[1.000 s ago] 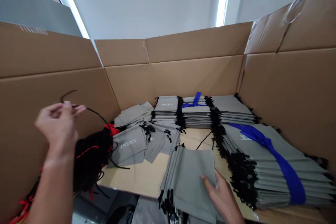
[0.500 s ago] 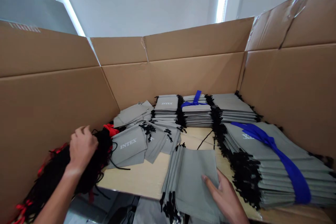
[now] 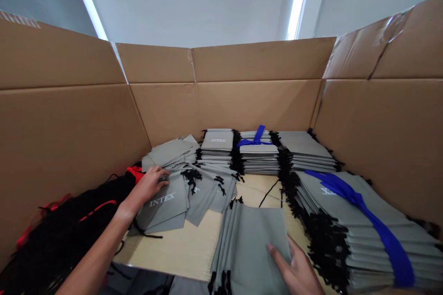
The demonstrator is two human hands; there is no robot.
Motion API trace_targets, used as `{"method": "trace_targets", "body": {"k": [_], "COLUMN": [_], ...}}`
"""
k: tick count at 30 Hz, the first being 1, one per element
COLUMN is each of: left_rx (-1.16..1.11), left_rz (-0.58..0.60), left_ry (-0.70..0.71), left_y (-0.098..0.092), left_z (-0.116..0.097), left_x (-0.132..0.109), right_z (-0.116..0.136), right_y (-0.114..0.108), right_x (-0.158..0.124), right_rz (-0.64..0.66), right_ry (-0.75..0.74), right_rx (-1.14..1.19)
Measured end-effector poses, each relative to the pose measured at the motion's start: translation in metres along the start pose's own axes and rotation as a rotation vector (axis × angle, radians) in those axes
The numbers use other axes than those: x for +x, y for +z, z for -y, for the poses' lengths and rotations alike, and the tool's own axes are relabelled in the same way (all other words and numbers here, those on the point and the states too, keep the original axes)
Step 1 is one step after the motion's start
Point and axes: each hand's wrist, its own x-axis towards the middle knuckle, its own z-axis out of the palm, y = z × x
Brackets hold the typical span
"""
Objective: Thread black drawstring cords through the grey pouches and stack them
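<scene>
My left hand [image 3: 154, 185] reaches over loose grey drawstring pouches [image 3: 166, 207] at the left of the table, its fingers slightly bent and apart. The top pouch there has white INTEX lettering, and the fingertips lie at its upper edge. Whether they press on it I cannot tell. At the front, my right hand [image 3: 297, 265] grips a bundle of grey pouches [image 3: 261, 239] by its right side. Its thumb lies on the plain front face, while the other fingers are hidden behind. Black cord ends hang at the bundle's lower left.
Stacked pouches [image 3: 218, 143] stand at the back. A blue ribbon [image 3: 367, 212] binds a large pile at the right, and another [image 3: 256, 140] ties a back stack. Black cords with red ties [image 3: 86, 212] lie heaped at the left. Cardboard walls [image 3: 256, 101] surround the table [image 3: 173, 253].
My left hand has moved right, from above the black cord heap to the loose INTEX pouches. My right hand keeps hold of its bundle. The view has shifted slightly.
</scene>
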Motion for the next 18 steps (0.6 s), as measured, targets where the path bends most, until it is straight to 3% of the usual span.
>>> {"method": "trace_targets", "body": {"k": [11,14,18], "left_rx": [-0.072,-0.107,-0.192], "left_rz": [-0.068,-0.116,-0.203], "left_ry": [0.034,0.082,0.197], "left_y": [-0.001,-0.016,-0.052], "left_z": [-0.017,-0.036,-0.076], "left_x": [-0.009,0.0,0.014], "right_z": [0.007,0.007,0.007], "right_y": [-0.002,-0.002,0.001], "right_x": [0.0,0.0,0.0], "right_rz": [0.063,0.08,0.087], "right_ry": [0.07,0.077,0.089], "right_rx": [-0.012,-0.015,0.025]}}
